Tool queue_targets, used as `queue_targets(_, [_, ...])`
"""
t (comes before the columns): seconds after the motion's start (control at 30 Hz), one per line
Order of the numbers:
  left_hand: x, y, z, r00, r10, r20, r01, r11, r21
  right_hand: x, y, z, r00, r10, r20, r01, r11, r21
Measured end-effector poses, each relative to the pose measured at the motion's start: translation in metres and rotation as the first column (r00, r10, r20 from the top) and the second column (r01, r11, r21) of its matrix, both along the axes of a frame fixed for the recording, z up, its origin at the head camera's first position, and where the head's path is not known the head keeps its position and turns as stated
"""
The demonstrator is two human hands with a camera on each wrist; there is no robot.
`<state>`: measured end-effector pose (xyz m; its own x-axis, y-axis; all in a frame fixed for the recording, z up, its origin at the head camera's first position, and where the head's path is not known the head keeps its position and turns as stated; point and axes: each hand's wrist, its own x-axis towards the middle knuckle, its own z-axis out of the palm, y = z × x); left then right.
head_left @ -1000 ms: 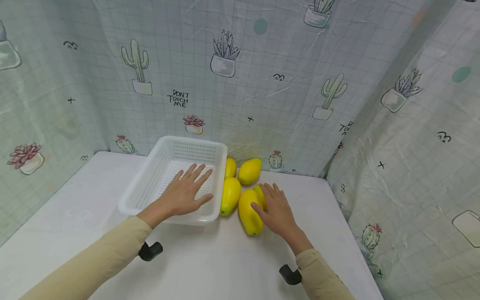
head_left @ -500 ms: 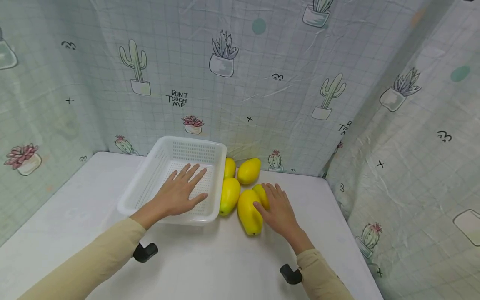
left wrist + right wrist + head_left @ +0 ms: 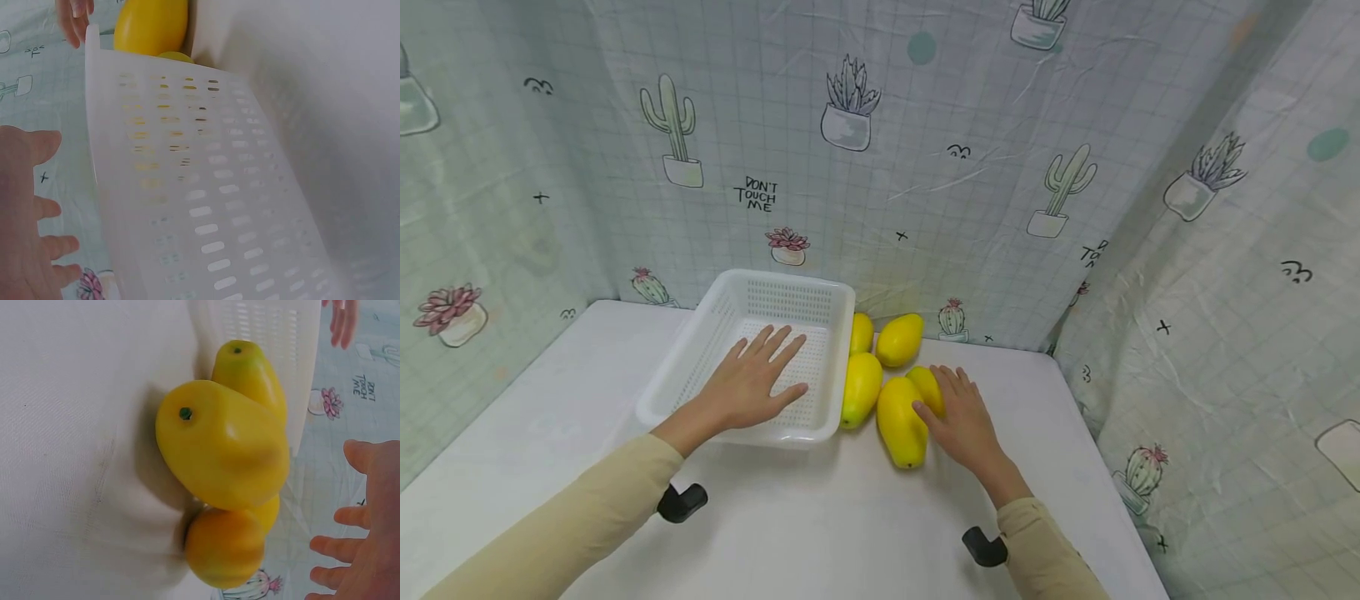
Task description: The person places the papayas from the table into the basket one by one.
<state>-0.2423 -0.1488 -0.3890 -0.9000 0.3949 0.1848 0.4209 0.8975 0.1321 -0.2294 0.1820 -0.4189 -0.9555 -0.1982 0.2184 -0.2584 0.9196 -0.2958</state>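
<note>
My left hand (image 3: 741,387) is over the white perforated plastic basket (image 3: 793,302), fingers spread, holding nothing. The left wrist view shows that hand (image 3: 25,212) apart from the basket wall (image 3: 212,194). My right hand (image 3: 962,421) is just right of a large yellow papaya-like fruit (image 3: 901,421) and a rounder yellow fruit (image 3: 927,390), partly covering the rounder one in the head view. Seen from the right wrist, this hand (image 3: 369,537) has loosely extended fingers and is apart from the large fruit (image 3: 225,447) and the round one (image 3: 225,547).
Against the basket's right side lies a long yellow fruit (image 3: 861,390) with a greenish end. Behind it are a partly hidden yellow fruit (image 3: 862,332) and another yellow fruit (image 3: 899,340). A cactus-print curtain (image 3: 910,183) borders the white table (image 3: 835,533).
My left hand has drifted a little left over the basket. My right hand has shifted slightly right, uncovering more of the rounder fruit. Basket and fruit keep their places.
</note>
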Motion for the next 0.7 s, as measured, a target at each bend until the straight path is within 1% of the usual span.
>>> queue_targets(0.3, [0.000,-0.006,-0.002,1.000,0.018,0.010,-0.018,1.000,-0.010,-0.003,0.003,-0.002,1.000,-0.002,0.018,0.003,1.000,-0.031])
queue_targets(0.5, [0.000,-0.010,-0.003,0.999,0.032,0.001,-0.032,0.999,-0.003,-0.005,0.006,-0.005,0.999,-0.017,0.047,0.019,0.999,-0.041])
queue_targets(0.7, [0.000,-0.014,-0.004,0.999,0.030,-0.012,-0.030,1.000,0.008,-0.007,0.008,-0.006,0.998,-0.018,0.052,0.021,0.999,-0.049])
